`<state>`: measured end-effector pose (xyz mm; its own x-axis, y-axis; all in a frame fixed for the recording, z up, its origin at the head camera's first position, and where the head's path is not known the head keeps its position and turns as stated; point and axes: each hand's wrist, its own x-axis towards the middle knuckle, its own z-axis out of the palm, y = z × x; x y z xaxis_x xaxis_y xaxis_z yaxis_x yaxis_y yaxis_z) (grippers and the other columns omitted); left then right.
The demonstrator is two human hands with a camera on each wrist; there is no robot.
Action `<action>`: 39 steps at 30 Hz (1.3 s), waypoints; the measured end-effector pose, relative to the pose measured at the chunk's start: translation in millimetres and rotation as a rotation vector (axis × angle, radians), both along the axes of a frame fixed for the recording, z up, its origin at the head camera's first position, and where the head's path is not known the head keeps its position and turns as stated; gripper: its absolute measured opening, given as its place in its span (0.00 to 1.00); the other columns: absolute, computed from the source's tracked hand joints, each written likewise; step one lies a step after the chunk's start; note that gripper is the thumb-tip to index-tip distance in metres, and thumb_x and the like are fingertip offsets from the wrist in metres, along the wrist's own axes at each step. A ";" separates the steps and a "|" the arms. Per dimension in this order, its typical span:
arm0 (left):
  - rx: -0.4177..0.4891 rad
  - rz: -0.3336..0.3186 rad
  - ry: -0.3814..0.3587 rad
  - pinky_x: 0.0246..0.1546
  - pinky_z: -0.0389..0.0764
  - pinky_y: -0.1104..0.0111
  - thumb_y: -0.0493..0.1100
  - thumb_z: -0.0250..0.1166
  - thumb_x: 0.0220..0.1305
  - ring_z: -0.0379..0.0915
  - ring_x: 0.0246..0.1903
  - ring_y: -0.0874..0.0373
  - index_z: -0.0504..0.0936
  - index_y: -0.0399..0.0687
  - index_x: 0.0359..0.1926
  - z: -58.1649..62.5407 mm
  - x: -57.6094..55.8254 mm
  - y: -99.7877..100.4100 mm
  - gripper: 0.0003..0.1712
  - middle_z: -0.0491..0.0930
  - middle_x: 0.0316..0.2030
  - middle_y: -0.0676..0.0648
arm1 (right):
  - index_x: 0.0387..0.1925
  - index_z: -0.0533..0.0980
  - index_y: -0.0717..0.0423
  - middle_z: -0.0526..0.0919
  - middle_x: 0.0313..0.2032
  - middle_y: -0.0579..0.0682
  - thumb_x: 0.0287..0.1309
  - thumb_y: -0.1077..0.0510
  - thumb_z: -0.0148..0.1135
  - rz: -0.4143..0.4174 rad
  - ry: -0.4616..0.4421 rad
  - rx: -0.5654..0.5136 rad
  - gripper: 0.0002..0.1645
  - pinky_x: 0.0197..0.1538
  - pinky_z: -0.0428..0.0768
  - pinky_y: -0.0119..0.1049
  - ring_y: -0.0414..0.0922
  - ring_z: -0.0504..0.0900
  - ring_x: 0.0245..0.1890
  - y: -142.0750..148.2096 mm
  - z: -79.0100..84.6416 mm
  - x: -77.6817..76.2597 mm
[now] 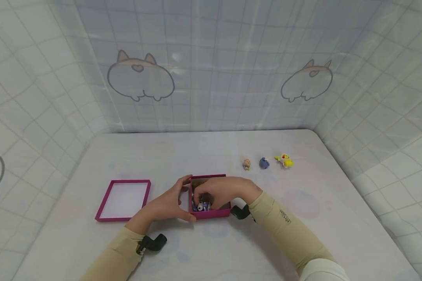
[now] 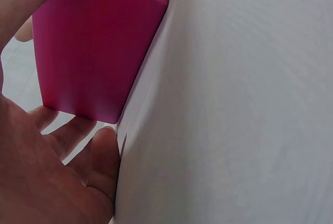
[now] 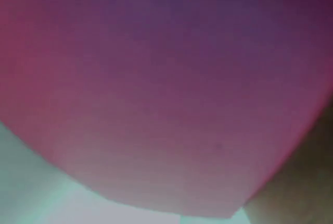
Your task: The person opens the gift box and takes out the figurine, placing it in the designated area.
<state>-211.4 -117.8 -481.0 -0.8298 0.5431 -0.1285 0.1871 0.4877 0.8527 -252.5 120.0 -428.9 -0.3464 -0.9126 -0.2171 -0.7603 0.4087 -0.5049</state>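
Pale gridded walls (image 1: 228, 78), white-covered table (image 1: 190, 150)

Soft light throws faint shadows on the tabletop (image 1: 190, 154), while the right wrist view is blurred.

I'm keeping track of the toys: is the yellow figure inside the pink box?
No, the yellow figure is on the table, outside the pink box and beyond its right side.

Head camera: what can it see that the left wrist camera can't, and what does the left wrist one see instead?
Only the head view shows three little toys, the flat pink-rimmed piece and small things inside the pink box. Only the left wrist view shows the left hand's palm and the box's outer left wall. Both show that hand at the box and the white tabletop.
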 end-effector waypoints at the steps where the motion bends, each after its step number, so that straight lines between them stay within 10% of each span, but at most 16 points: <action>1: -0.003 0.003 -0.002 0.58 0.73 0.54 0.61 0.84 0.35 0.57 0.68 0.55 0.44 0.61 0.76 -0.6 -0.1 0.0 0.74 0.53 0.73 0.52 | 0.45 0.78 0.42 0.77 0.39 0.34 0.47 0.67 0.71 -0.006 -0.017 -0.014 0.24 0.41 0.77 0.25 0.35 0.76 0.39 1.2 0.0 -0.7; 10: -0.007 0.012 -0.010 0.58 0.74 0.54 0.62 0.84 0.33 0.57 0.68 0.54 0.43 0.62 0.76 -3.2 -0.2 0.4 0.75 0.52 0.73 0.52 | 0.48 0.75 0.43 0.79 0.44 0.37 0.51 0.62 0.72 -0.061 -0.211 -0.156 0.23 0.47 0.80 0.31 0.37 0.81 0.43 15.1 6.9 -5.6; 20: -0.011 0.020 -0.017 0.58 0.74 0.56 0.63 0.84 0.32 0.57 0.68 0.56 0.44 0.63 0.76 -0.3 0.5 1.4 0.76 0.54 0.72 0.54 | 0.48 0.72 0.45 0.79 0.44 0.42 0.54 0.56 0.72 -0.109 -0.209 -0.281 0.22 0.40 0.83 0.32 0.42 0.83 0.34 23.8 5.8 -3.2; 39: -0.036 0.029 -0.006 0.59 0.74 0.54 0.64 0.84 0.31 0.57 0.68 0.54 0.44 0.64 0.76 1.7 0.0 2.5 0.76 0.53 0.72 0.55 | 0.60 0.77 0.51 0.70 0.54 0.40 0.48 0.57 0.76 -0.285 -0.106 -0.450 0.35 0.50 0.81 0.34 0.39 0.77 0.46 33.6 1.7 3.1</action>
